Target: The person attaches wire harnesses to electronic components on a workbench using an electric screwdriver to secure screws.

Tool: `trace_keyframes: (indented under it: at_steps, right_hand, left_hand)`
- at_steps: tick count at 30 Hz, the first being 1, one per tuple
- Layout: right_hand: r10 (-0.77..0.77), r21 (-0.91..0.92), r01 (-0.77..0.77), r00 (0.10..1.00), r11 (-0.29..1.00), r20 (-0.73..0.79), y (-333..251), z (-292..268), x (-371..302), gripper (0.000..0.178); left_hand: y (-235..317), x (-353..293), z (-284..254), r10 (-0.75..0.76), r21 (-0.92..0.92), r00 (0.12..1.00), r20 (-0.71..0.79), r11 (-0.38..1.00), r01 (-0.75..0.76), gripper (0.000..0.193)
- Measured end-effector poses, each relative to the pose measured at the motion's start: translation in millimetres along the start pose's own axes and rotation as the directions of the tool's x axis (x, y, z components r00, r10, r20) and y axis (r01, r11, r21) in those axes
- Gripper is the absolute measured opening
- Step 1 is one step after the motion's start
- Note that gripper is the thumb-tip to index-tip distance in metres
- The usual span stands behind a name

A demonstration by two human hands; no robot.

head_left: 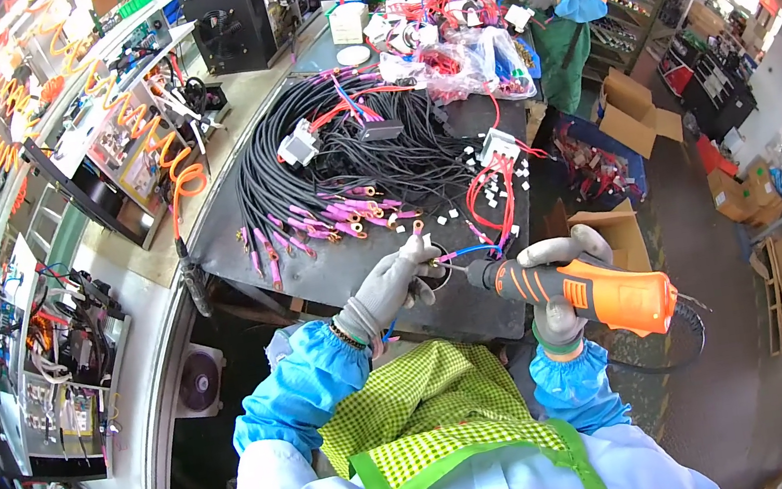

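Observation:
My left hand (380,295), in a grey glove, is closed on a cable end whose copper ring terminal (418,228) sticks up above the fingers. A blue wire (471,250) runs right from beside these fingertips. My gloved right hand (556,323) grips an orange and black heat gun (611,293) with a cord at its rear. Its dark nozzle (479,275) points left, close to my left fingers. Just beyond my hands lies a large bundle of black cables (287,159), many with pink sleeves and ring terminals.
The dark table (225,219) also bears a white connector with red wires (498,145) and plastic bags of parts (456,68). A co-worker in a green apron (561,27) stands at its far right. Cardboard boxes (634,112) sit to the right. An orange coiled hose (189,180) hangs left.

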State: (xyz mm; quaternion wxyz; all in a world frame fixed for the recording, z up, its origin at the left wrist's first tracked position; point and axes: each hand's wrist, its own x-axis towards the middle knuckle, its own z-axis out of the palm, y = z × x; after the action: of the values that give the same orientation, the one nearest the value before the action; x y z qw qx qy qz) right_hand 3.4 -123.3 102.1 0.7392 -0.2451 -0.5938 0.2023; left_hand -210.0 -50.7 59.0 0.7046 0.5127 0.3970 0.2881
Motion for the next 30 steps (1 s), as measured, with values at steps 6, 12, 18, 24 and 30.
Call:
trace_keyframes:
  at_steps: [6,12,18,24,30]
  right_hand:
    - [-0.006,-0.067,-0.001,0.995,0.998,-0.102,1,7,1,0.084]
    - [0.012,-0.013,-0.013,1.0,1.0,-0.029,2,0,-2,0.085]
    - [-0.016,-0.083,0.009,0.996,0.997,-0.092,3,8,0,0.084]
    - [-0.032,-0.057,0.026,0.994,0.998,-0.106,6,9,0,0.079]
    - [-0.04,-0.039,0.037,0.995,0.999,-0.087,6,10,3,0.08]
  left_hand:
    - [0,-2,-1,-0.01,-0.009,1.0,-0.002,1.0,0.01,0.067]
    - [-1,-4,-1,-0.008,0.007,1.0,0.002,1.0,0.008,0.061]
    - [0,-4,-3,-0.02,-0.003,1.0,-0.005,1.0,0.02,0.063]
    - [4,-7,-2,-0.031,0.048,0.999,-0.011,0.998,0.032,0.074]
    - [6,-5,-6,-0.027,0.01,1.0,0.01,1.0,0.027,0.068]
